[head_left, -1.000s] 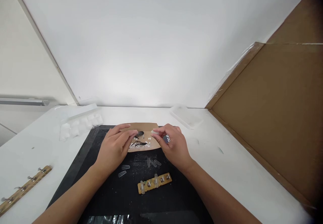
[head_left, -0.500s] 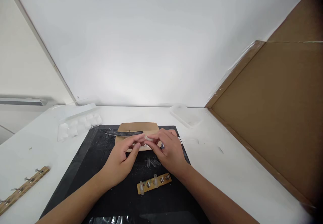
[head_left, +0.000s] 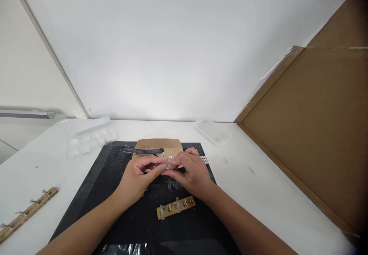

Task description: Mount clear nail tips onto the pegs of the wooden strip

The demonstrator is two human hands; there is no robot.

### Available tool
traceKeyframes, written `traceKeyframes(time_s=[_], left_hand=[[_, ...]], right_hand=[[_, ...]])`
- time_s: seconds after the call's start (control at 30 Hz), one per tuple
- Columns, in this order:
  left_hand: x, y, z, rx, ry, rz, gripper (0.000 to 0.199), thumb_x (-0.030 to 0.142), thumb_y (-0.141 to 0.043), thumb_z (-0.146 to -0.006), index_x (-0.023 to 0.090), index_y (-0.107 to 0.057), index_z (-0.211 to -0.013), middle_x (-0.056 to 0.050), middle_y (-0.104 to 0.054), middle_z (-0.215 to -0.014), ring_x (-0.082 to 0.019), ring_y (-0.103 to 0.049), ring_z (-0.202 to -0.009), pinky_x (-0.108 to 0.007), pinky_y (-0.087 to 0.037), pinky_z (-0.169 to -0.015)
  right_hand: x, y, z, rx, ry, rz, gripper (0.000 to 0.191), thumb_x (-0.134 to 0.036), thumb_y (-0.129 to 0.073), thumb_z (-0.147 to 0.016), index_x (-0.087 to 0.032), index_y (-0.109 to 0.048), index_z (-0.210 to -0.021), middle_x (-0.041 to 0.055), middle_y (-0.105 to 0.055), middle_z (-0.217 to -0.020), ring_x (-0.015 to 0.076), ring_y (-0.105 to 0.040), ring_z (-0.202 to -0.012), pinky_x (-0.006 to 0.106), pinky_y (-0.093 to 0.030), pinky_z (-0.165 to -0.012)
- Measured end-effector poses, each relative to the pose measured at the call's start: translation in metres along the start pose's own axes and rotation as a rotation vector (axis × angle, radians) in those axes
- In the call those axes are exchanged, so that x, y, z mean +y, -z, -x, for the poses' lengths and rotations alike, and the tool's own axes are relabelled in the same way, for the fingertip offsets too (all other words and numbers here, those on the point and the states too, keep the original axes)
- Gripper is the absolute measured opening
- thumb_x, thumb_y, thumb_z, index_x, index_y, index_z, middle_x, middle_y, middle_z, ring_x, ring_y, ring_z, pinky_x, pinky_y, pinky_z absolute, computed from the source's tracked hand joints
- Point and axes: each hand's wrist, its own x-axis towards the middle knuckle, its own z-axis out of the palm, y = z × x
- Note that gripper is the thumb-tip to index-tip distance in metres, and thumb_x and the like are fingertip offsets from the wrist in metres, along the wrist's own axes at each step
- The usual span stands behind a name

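Above the brown card, the fingertips of both hands meet around a small whitish translucent piece; its exact kind is hard to make out. My left hand pinches it from the left with thumb and fingers. From the other side, my right hand grips it too, fingers curled. Just below the hands, several clear false nail tips lie on the black mat. Nearer to me is a short wooden strip with metal mounts, two of which carry clear nail tips. A curved dark nail file rests across the card.
Another wooden strip with metal mounts lies at the left. A clear compartment tray stands at the back left, a translucent shallow tray at the back right. Small white oval stickers show beside my right hand. A cardboard panel borders the right side.
Both hands have come slightly lower and closer together around the small piece. More of the white stickers now shows behind the right hand. The strips and trays stay put.
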Motion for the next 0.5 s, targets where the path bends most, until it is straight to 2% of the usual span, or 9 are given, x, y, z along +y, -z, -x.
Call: traceKeyframes(time_s=[0.33, 0.5], left_hand=[[-0.003, -0.005, 0.004, 0.003, 0.003, 0.024, 0.03, 0.044, -0.084, -0.088, 0.019, -0.079, -0.104, -0.007, -0.082, -0.089, -0.019, -0.075, -0.079, -0.027, -0.06, -0.069], [0.006, -0.001, 0.004, -0.08, -0.014, -0.001, 0.022, 0.041, -0.083, -0.088, 0.02, -0.084, -0.092, -0.008, -0.083, -0.088, -0.023, -0.076, -0.08, -0.03, -0.061, -0.069]], right_hand=[[-0.004, 0.004, -0.002, -0.03, 0.014, -0.069, 0.033, -0.045, -0.083, -0.094, -0.022, -0.06, -0.089, -0.0063, -0.068, -0.068, 0.0122, -0.061, -0.062, 0.034, -0.034, -0.075], [-0.004, 0.019, -0.007, -0.175, 0.053, -0.125, 0.048, -0.062, -0.084, -0.085, -0.021, -0.06, -0.09, -0.005, -0.068, -0.074, 0.0126, -0.06, -0.066, 0.032, -0.036, -0.074]])
